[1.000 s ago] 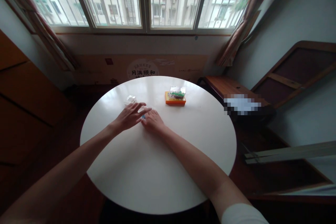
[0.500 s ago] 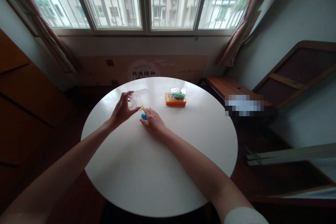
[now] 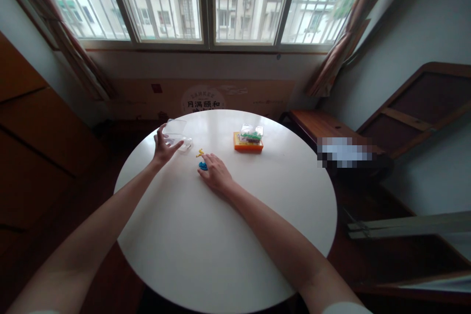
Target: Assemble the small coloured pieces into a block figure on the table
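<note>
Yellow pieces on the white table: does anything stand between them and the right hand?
Nothing visible does. The yellow pieces lie right by the right hand; contact is unclear. The blue pieces sit nearer the person, not between.

From my end I'm looking down on a white table [image 3: 221,240], its round top catching a pale sheen toward the far edge. Left of its middle, blue pieces [image 3: 202,166] are lying in a small heap, and a few yellow pieces [image 3: 199,153] are sitting just beyond them. A bit farther left, a clear case [image 3: 187,144] is resting, too small for me to be reading its contents. Over to the right, an orange box [image 3: 248,148] is sitting flat, well apart from the blue heap.
</note>
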`<state>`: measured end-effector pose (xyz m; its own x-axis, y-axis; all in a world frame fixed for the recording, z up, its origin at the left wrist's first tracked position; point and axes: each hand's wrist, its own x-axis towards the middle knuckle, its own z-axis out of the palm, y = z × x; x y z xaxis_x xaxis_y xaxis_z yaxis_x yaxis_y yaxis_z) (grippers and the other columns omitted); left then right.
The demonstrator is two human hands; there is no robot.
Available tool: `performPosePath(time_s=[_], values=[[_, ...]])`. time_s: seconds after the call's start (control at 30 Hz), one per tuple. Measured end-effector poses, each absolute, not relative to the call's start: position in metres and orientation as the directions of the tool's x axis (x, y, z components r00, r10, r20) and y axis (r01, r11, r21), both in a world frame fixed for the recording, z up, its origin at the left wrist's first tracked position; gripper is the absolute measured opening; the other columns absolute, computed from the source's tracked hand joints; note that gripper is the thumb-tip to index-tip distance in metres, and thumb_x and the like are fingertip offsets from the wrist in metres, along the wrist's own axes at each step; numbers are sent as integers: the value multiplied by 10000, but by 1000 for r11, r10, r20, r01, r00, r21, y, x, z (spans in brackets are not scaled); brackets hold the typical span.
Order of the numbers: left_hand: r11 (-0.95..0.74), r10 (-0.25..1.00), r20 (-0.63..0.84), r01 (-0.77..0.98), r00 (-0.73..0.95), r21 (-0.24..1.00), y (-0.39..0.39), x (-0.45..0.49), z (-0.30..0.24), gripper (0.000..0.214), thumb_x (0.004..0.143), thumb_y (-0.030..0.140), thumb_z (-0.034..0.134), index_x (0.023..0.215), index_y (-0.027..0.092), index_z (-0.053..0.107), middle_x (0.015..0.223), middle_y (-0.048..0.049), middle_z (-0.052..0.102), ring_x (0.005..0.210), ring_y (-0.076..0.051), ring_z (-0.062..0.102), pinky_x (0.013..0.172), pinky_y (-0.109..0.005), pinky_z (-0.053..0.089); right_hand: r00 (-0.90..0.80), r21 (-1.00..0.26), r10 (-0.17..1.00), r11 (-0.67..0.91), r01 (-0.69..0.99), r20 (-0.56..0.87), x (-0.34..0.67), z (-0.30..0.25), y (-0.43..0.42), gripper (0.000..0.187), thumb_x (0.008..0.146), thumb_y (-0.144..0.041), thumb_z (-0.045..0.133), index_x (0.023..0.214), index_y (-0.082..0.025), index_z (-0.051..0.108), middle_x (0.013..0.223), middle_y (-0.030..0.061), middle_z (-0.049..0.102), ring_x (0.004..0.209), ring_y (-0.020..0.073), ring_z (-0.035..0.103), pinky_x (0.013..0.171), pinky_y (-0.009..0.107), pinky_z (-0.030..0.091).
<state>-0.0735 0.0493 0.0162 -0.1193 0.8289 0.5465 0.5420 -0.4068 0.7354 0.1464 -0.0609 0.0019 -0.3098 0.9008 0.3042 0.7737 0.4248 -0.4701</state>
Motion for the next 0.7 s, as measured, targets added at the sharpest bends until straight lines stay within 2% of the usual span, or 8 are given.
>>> performPosePath(time_s=[0.13,0.27,0.4,0.5,0.57,0.7], values=[[-358,831,536,598,-145,717,52,-80,10,687,629,359,816,1190,239,439,1109,-71,417,937,-199,538,821,-385,546,-314,-466,903,422,778,295,146,3,-62,607,907,-383,499,1429,-90,403,1442,186,450,1379,270,368,1162,430,294],[-332,830,557,784,-22,525,49,-80,13,488,681,374,783,1062,192,539,1137,-90,434,963,-235,564,885,-409,521,-319,-461,902,425,779,292,147,4,-62,591,907,-378,503,1420,-97,416,1437,181,456,1370,273,375,1157,437,299],[-323,843,510,917,168,233,42,-73,20,479,857,395,611,1311,273,523,1283,-99,440,1030,-284,571,838,-404,517,-321,-453,900,427,782,295,147,4,-63,561,906,-377,512,1407,-137,434,1427,161,470,1361,260,389,1146,437,311],[-284,865,447,957,227,63,38,-66,22,461,923,434,501,1374,339,510,1363,-90,425,1037,-316,561,827,-434,499,-323,-441,898,430,788,298,147,3,-64,547,907,-371,512,1400,-144,440,1422,157,476,1353,257,401,1143,434,313],[-264,874,428,964,229,23,36,-62,21,476,922,483,489,1374,341,521,1387,-90,421,1055,-334,541,824,-443,490,-328,-434,898,431,791,294,147,3,-64,545,908,-367,510,1397,-135,444,1422,163,474,1353,263,401,1146,434,308],[-267,872,434,963,225,36,32,-58,16,535,908,506,507,1414,334,477,1408,-84,415,1109,-333,499,846,-428,483,-327,-435,900,427,793,288,147,3,-63,536,906,-362,508,1390,-138,452,1421,162,474,1354,268,396,1144,444,308]])
